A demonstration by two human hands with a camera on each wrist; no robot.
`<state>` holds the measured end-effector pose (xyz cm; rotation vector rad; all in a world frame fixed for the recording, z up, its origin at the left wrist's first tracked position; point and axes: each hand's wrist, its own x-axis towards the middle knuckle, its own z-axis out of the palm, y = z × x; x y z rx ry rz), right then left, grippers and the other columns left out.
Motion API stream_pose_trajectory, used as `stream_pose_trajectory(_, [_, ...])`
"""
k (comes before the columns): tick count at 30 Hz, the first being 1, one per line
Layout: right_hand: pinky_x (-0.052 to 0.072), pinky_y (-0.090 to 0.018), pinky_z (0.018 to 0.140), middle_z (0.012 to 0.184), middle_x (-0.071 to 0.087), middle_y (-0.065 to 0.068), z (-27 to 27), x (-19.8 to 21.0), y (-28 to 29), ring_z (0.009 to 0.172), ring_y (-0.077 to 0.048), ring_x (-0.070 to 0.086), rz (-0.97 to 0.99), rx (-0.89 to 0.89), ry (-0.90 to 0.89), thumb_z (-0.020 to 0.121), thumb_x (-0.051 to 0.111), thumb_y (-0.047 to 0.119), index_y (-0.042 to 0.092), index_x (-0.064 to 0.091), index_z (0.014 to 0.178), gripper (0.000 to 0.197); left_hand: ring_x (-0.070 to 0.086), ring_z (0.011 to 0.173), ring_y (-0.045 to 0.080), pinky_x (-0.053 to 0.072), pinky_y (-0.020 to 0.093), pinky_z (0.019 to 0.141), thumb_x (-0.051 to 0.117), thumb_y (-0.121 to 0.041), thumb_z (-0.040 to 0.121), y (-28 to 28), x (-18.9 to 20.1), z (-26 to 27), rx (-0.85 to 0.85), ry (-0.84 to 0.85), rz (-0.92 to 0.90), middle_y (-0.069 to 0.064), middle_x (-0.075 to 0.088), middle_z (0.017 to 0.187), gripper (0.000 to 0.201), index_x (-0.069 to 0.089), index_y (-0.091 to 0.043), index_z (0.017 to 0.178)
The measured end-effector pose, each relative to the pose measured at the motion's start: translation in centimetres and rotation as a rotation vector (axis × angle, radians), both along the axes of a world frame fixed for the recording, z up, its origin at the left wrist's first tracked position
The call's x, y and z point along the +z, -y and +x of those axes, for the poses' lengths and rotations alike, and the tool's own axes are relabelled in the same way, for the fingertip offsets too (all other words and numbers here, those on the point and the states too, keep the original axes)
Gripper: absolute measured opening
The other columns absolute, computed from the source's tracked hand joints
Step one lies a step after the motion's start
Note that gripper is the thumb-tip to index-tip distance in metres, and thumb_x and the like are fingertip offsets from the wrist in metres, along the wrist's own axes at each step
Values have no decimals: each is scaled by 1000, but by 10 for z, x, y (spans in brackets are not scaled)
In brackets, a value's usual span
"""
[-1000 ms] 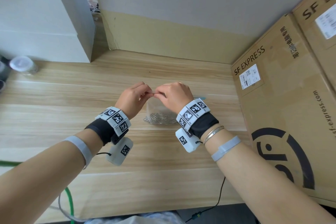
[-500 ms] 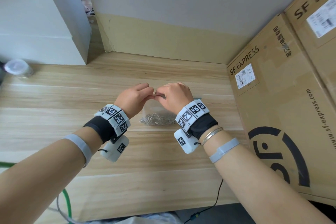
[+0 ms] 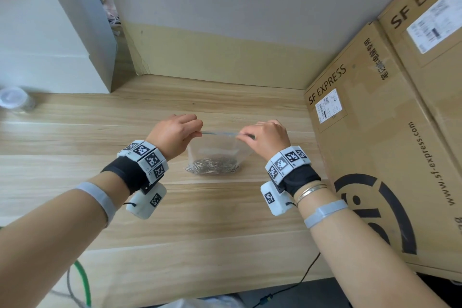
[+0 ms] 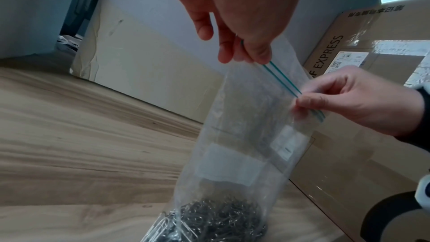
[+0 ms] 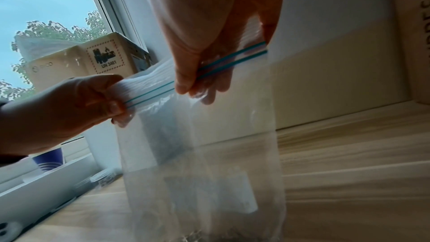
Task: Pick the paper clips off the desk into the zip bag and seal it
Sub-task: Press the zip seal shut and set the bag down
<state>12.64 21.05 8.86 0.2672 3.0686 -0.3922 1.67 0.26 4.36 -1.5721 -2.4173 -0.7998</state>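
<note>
The landmark here is the clear plastic zip bag (image 3: pixel 215 151) with its two thin teal lines along the mouth; it stands upright on the light wooden desk (image 3: pixel 75 137), held by its top edge. At the left end of that edge, the left hand (image 3: pixel 173 134) pinches the zip strip between thumb and curled fingers. At the right end, the right hand (image 3: pixel 265 139) pinches the same strip in the same way. The teal zip strip (image 4: pixel 280 76) runs straight between the two pinches, so its long axis lies left to right, level with both hands and stretched tight. Neither hand is nearer than the other; each one is already on its own end.

I judge that the coming move is to press the strip closed along this line, so what matters is that the strip stays straight between the thumbs. In the wrist views the two lines look parallel and close together, but I cannot tell if the seal is already locked.

Counting: one bag, two hands, two teal lines. The silver metal paper clips (image 3: pixel 212 166) lie in one heap at the bottom of the bag, below the strip, too many to count. I see no loose clip on the desk beside the bag
</note>
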Motion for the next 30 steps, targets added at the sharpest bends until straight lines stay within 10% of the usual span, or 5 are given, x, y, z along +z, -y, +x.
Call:
stream_pose_trajectory(13, [55,-38,72,81,73,-10,12,-7,-30,74,-30,66,-15,-53,54,91,53,30,20,68,104,22,45,46,24,39,28,51,39,-27,87,2,-2,-7,33,25,-12,7,53,65,16,37,-17,75])
stream_pose_trajectory(26, [54,-33,60,59,65,-16,10,-17,-33,56,-31,62,121,-181,53,88,46,51,7,68,78,51,47,50,25,31,26,46,36,-33,87,1,-2,-5,50,153,-18,8,53,68,20,34,-18,74])
stream_pose_trajectory(30, [49,-30,61,70,66,-9,9,-21,-33,62,-22,56,-104,-257,16,86,54,46,9,63,76,39,47,53,22,37,27,48,54,-30,85,4,-6,-5,111,250,86,6,54,68,20,47,-14,75])
